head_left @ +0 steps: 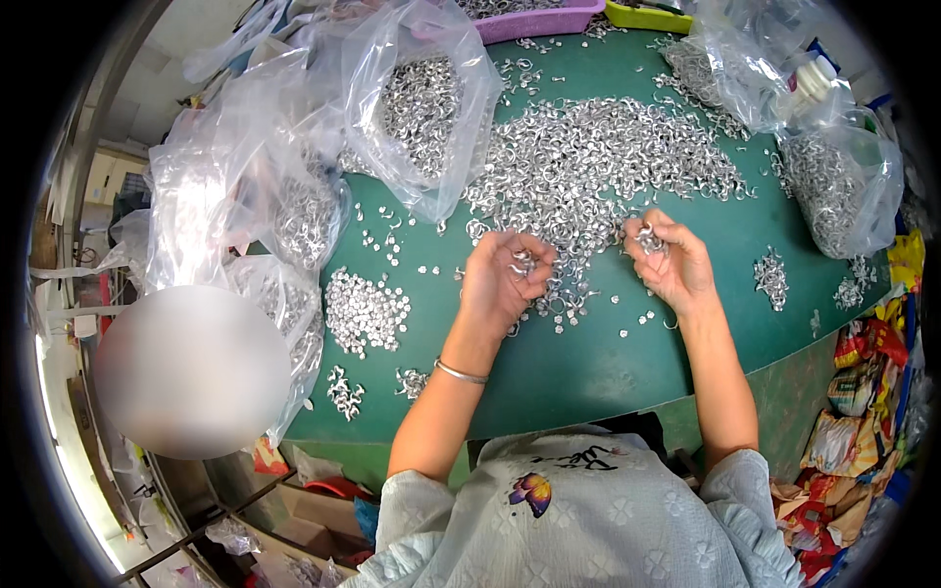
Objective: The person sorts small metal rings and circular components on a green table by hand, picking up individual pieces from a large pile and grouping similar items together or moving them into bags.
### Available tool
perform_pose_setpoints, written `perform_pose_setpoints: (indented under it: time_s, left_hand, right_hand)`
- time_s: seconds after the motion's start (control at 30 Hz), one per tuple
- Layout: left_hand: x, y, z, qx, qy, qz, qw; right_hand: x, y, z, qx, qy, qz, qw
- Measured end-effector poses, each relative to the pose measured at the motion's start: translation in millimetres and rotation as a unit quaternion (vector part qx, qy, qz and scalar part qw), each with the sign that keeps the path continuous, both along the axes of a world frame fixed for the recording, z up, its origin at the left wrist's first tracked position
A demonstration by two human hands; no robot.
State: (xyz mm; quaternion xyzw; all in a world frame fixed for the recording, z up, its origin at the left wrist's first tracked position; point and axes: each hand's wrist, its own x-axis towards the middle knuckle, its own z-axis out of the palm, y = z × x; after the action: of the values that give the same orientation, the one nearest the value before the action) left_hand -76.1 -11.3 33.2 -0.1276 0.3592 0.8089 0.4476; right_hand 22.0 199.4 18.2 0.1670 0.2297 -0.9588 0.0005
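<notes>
A person sits or stands at the near edge of a green bench (598, 377), both forearms reaching in over that edge. Small silvery metal pieces, many curved like open rings, form a broad main pile (608, 147) from the bench's middle toward its far edge, its tip trailing between the hands; it seems spread there so both can reach it easily. Toward the left edge sits a tidy heap of rounder bits (366, 312), apparently kept apart from the curved ones. A small cluster (771, 277) lies toward the right edge. Clear bags of pieces stand along the far left (480, 103) and far right (887, 186), probably to contain loose stock, and a purple tray (539, 24) sits at the far edge.

The left hand (505, 274) is cupped, its fingers loosely curled around several metal pieces (523, 262), perhaps to keep a small supply. The right hand (671, 265), just beyond the pile's right side, has its thumb and fingers nearly together, gripping a few more pieces (648, 238); the exact number is unclear.
</notes>
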Motion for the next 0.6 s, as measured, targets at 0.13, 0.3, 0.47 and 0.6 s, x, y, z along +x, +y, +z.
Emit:
perform_pose_setpoints:
  time_s: [0.13, 0.3, 0.47, 0.6]
  left_hand:
    - [-9, 10, -13, -0.263, 0.355, -0.069, 0.894]
    - [-8, 32, -19, -0.433, 0.676, -0.077, 0.592]
    - [-9, 35, -24, -0.441, 0.703, -0.093, 0.55]
    - [-15, 29, -27, -0.415, 0.689, -0.1, 0.585]
  right_hand:
    - [-7, 17, -9, 0.257, -0.015, 0.008, 0.966]
    - [-29, -23, -8, 0.837, -0.039, -0.046, 0.544]
    - [-26, -19, -13, 0.853, -0.066, -0.017, 0.517]
    - [-23, -10, -12, 0.826, -0.053, -0.026, 0.561]
